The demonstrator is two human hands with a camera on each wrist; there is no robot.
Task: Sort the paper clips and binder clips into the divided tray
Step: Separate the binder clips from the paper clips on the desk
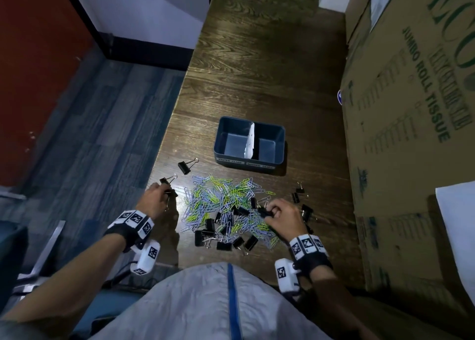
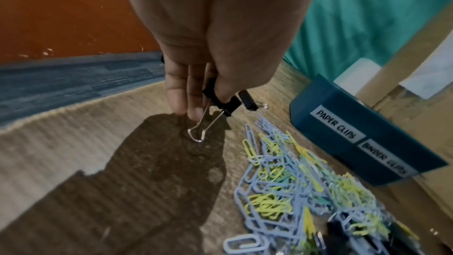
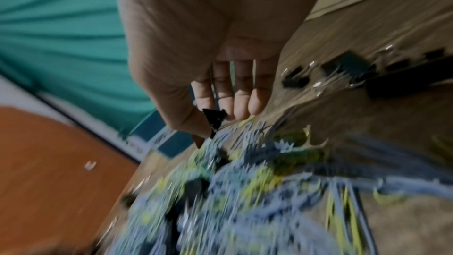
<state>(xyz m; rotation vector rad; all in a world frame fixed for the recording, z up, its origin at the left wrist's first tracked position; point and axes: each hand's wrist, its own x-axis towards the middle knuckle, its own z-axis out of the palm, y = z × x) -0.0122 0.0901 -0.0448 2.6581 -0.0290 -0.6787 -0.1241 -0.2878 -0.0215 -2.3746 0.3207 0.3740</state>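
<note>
1. Right wrist view's a blur, but the right hand (image 3: 218, 92) pinches a black clip (image 3: 213, 118) over the pile (image 1: 226, 206).
2. Left hand (image 2: 208, 61) holds a binder clip (image 2: 221, 102).
3. Tray (image 1: 249, 144) beyond the pile reads "PAPER CLIPS" and "BINDER CLIPS"; box (image 1: 411, 134) says "JUMBO ROLL TISSUE".

The left hand (image 1: 154, 198) reaches forward over the table's left edge, fingers curled down, thumb and fingertips (image 2: 196, 111) pinching a black binder clip (image 2: 221, 100) whose wire handle hangs below; the forearm is bare, a marker-covered band strapped at the wrist. The right hand (image 1: 281, 217) sits lower and nearer the body — knuckles up, fingers curled, thumb and forefinger nipping a second black clip (image 3: 214, 118); its wrist view is blurred.
</note>
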